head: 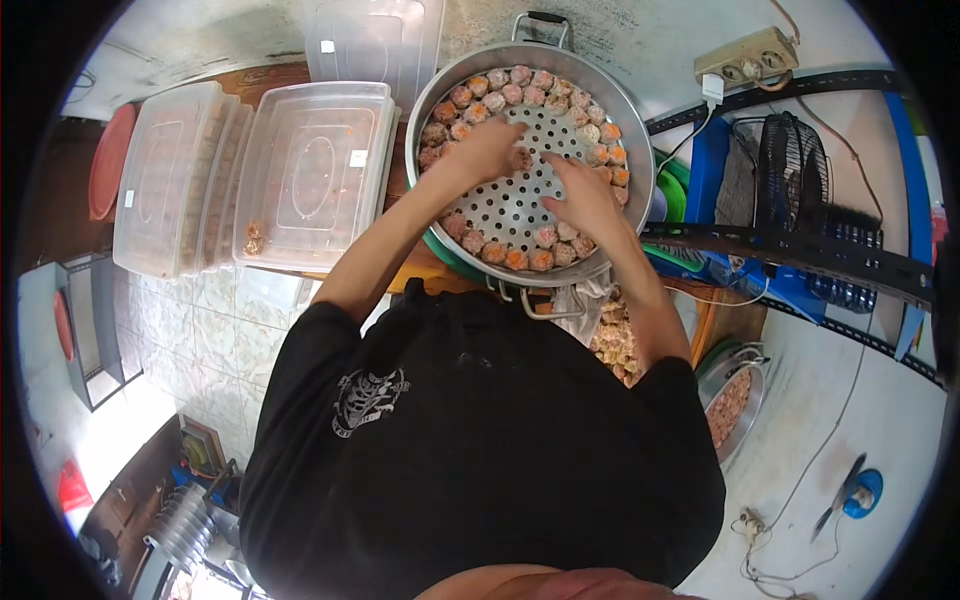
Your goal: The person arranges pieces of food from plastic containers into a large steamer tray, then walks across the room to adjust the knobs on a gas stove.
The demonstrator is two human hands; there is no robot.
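A wide round metal steamer tray (499,199) with a perforated base lies before me. Shumai-like dumplings (512,94), some topped with orange bits, line its rim in a ring, two deep in places. My left hand (487,152) reaches over the tray's upper left part. Right at its fingers is a single dumpling (521,159); whether they grip it is hidden. My right hand (589,193) hovers over the right side, thumb and fingers apart, with nothing between them. Near its wrist, a few dumplings (545,237) form an inner row at the lower right.
Lidded plastic containers (311,172) stand left of the tray, beside more stacked boxes (169,180). A clear lid (375,45) leans on the wall. To the right are a metal rack (787,251), a fan (795,172) and a power strip (746,60). A bowl of minced filling (731,409) sits lower right.
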